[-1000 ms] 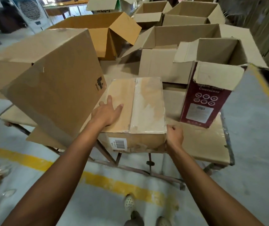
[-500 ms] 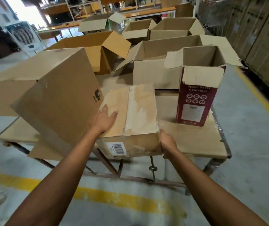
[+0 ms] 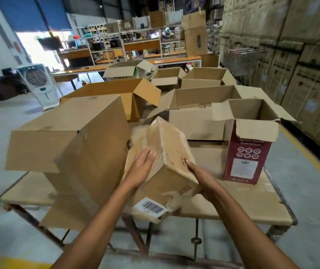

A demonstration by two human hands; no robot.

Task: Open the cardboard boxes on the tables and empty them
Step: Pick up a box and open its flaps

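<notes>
The taped carton [image 3: 161, 164] you've tipped on edge at the counter's [image 3: 233, 206] six-o'clock rim looks light but soft-cornered, so keep your left hand [image 3: 139, 167] flat on top, right hand [image 3: 201, 179] in a wide grip cupping its four-o'clock corner.

A small taped cardboard box [image 3: 161, 164], worn and creased, tilts steeply at the near edge of the table [image 3: 233, 206], its far end raised and a white barcode label on its low near corner. To its left a large plain box [image 3: 73, 152] lies tipped over, flaps open toward the near side. To the right a tall maroon box [image 3: 246, 158] stands upright with its top flaps open. Behind them several brown boxes [image 3: 194, 109] sit open.
</notes>
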